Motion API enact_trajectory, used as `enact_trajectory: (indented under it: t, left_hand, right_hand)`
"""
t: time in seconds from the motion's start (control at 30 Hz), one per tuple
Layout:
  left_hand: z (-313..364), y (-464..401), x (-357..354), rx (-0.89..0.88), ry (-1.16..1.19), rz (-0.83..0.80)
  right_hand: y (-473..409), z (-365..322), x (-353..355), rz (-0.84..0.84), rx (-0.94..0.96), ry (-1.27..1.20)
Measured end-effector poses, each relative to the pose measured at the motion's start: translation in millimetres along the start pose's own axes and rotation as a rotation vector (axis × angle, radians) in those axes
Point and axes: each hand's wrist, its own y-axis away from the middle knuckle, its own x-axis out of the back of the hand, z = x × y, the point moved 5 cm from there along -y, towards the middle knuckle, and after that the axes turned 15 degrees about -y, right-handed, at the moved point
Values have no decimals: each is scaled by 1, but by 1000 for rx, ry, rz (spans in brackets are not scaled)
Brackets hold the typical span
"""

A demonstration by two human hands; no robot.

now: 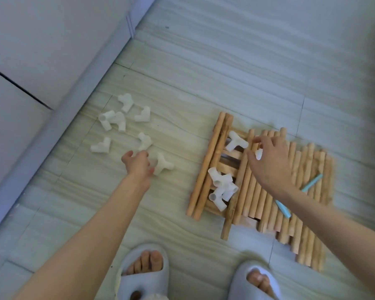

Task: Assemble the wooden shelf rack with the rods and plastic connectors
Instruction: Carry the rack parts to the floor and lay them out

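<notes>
— head view first: where's the wood?

— on the floor (225, 61), right of the person's feet. a bundle of pale wooden rods (275, 191) lies side by side, long axes running from the near edge of the floor away toward the far side, leaning slightly right at the top. two longer rods (208, 163) lie along the bundle's left side, same direction. some flat wooden slats (227, 165) lie crosswise beneath.

— and the plastic bits?

— white, stubby, with round open sockets. a cluster of connectors (221, 189) sits on the wood near its left side, and a t-shaped connector (236, 141) lies further back on it. more loose connectors (121, 118) are scattered on the bare floor to the left, toward the white wall.

— the hands?

— left hand (138, 164) is down at the floor, fingers curled, touching a y-shaped connector (162, 164); i can't tell whether it grips it or only rests against it. right hand (268, 156) hovers over the rods, thumb and fingers pinching a small white connector (259, 154), the other fingers loosely bent.

— anything else?

— a light blue tool (312, 182) lies slantwise on the rods, partly under the right forearm. grey slippers (143, 271) at the near edge.
</notes>
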Motion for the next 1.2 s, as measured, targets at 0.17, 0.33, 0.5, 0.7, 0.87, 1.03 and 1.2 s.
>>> enact_trajectory:
  t: [0.17,0.33,0.5,0.7,0.87,1.03,1.2]
  left_hand:
    - [-39,17,-27,176,-39,-110]
    - [-14,20,-45,-42,84,-229]
    - [-9,53,-65,-516,-613,-334]
    - [-54,104,-114,-1406,-1526,-407]
    - [-55,97,-127,-1419,-1618,-324]
    - [-47,95,-134,-1446,-1531,-306]
    - [-40,92,-125,-1400,-1278,-411]
  right_hand:
    - [-10,29,-11,-196,-154,138]
    - [-7,46,-21,-286,-84,218]
    - [-7,48,-14,-191,-94,12]
    - [-17,42,-4,-111,-6,-56]
    - [-33,26,-18,-185,41,132]
    - [-53,18,-43,-388,54,256]
    - [-63,26,-50,-397,-83,92]
